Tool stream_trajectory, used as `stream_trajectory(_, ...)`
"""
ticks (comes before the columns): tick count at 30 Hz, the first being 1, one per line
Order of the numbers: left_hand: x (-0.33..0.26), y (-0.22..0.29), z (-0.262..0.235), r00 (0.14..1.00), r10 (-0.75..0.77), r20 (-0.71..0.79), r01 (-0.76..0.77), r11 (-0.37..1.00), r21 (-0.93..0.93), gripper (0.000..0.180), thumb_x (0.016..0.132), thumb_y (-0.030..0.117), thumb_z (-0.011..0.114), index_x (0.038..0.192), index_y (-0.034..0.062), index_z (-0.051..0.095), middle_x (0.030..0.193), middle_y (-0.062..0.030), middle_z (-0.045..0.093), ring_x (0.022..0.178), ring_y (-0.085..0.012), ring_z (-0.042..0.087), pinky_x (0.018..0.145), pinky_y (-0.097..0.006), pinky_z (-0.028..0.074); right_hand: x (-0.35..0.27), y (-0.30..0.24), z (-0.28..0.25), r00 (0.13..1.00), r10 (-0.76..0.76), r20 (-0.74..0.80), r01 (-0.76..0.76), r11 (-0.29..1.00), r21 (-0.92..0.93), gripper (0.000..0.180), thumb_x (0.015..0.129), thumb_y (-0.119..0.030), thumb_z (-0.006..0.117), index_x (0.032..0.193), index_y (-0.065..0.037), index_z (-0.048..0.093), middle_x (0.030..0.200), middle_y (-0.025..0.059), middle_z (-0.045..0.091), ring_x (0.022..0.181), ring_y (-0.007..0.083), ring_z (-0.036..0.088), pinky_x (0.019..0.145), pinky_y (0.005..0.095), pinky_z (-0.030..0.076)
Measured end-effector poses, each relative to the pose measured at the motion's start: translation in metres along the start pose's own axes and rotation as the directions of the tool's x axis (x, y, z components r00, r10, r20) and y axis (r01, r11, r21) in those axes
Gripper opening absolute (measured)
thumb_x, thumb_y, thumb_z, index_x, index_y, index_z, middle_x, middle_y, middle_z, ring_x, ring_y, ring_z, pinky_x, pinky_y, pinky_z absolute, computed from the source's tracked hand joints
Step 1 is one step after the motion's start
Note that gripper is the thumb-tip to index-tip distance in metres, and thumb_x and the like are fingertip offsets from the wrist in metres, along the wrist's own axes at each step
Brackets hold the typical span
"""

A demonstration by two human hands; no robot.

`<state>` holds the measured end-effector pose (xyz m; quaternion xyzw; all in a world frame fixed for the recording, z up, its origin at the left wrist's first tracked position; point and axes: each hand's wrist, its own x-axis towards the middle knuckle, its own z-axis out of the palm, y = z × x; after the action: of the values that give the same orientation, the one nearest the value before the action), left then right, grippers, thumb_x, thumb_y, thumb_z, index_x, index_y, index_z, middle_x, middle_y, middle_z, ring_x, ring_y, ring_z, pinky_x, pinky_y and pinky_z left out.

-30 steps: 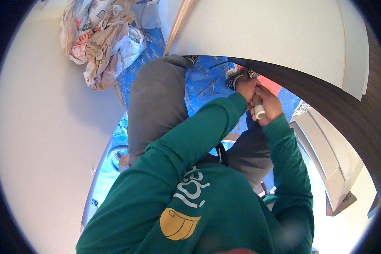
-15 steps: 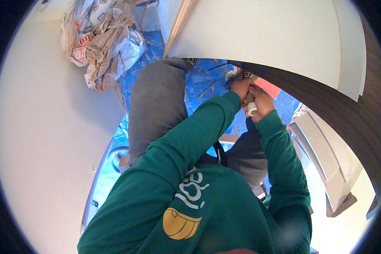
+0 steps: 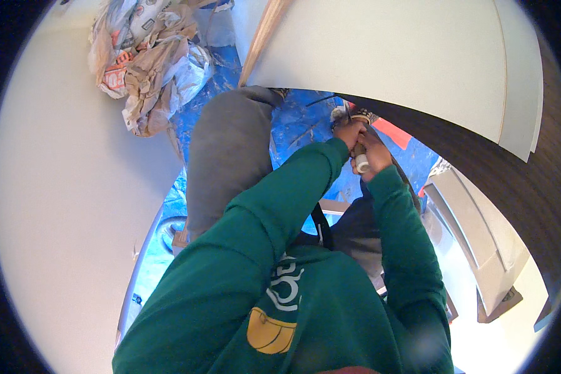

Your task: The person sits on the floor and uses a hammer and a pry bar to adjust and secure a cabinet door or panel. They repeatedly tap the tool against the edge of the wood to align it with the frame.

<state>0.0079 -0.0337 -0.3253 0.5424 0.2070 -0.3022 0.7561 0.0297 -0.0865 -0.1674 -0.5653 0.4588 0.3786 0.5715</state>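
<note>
Past my right knee, both hands meet close to a patterned shoe [image 3: 363,116]. My right hand [image 3: 378,151] is closed around a short cylinder [image 3: 362,164] with a cream-white end and a tan body. That pale end points back toward me; the far end is hidden among the fingers. Close against it, on the left, is my left hand [image 3: 348,133] with its fingers curled in. Whatever those fingers grip is out of sight, and the cylinder's exact kind cannot be made out.
Blue plastic sheeting [image 3: 299,128] covers the floor, with an orange-red piece [image 3: 393,133] on it. Crumpled plastic and paper bags [image 3: 149,75] lie at the far left. A large pale panel [image 3: 380,50] and a dark brown surface [image 3: 480,137] close in ahead and right. Pale boards [image 3: 470,218] lean at the right.
Both hands have shifted a little to the left, carrying the cylinder along. More of my lower right leg shows beside the right hand.
</note>
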Motion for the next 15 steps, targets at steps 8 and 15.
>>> stream_trajectory(8,-0.081,0.096,0.037,0.987,0.098,-0.126,-0.113,0.987,-0.115,0.036,0.083,0.017,0.063,0.115,0.0028,0.058,0.093,-0.0125,0.066,0.084,-0.0241,0.064,0.073,-0.036,0.053,-0.088,-0.017,-0.014,0.988,-0.130,0.078,0.133,0.991,-0.032,0.038,0.097,-0.026,0.044,0.131,-0.010,0.048,0.072,0.0057,0.059,0.042,0.0162,0.054,0.032,0.0310,0.042)
stream_trajectory(15,-0.095,0.126,0.043,0.991,-0.118,-0.060,0.083,0.908,-0.411,0.026,0.083,0.015,0.061,0.106,0.0034,0.059,0.087,-0.0128,0.063,0.076,-0.0250,0.061,0.068,-0.037,0.052,-0.116,-0.033,0.002,0.992,-0.129,0.017,0.129,0.991,-0.025,0.039,0.098,-0.027,0.045,0.133,-0.010,0.047,0.072,0.0060,0.061,0.042,0.0159,0.055,0.031,0.0300,0.042)
